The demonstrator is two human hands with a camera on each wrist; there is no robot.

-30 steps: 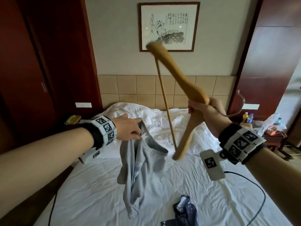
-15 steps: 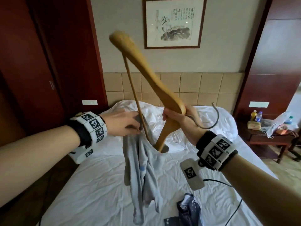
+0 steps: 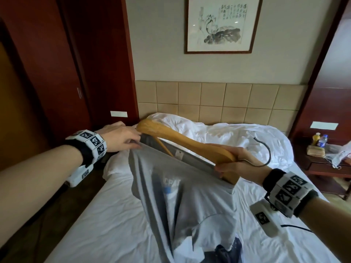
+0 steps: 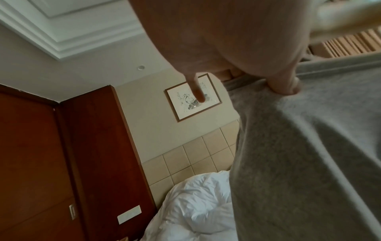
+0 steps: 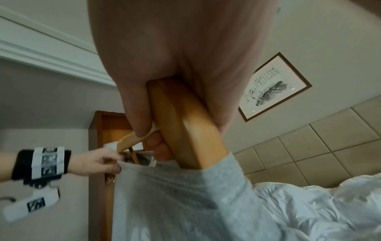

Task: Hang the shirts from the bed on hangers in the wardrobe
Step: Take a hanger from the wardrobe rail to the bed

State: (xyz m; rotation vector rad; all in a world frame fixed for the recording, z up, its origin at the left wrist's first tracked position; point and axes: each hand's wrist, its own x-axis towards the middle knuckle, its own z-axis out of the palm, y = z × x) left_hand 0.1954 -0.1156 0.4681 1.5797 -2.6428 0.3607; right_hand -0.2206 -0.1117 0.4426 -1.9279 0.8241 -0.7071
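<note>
Where it stood upright, hanger now level, seemingly inside shirt

The bed runs away from the person toward the headboard, with a picture on the wall above it. A wardrobe stands to the left of the bed and a nightstand to its right, with bottles on top. Over the bed, the left hand is at the left end of a shirt and the right hand at the right. The hanger lies between the hands, its right end inside the shirt's neck opening, its left end above the opening, its hook behind the right hand. Another garment lies on the bed below the shirt.
</note>
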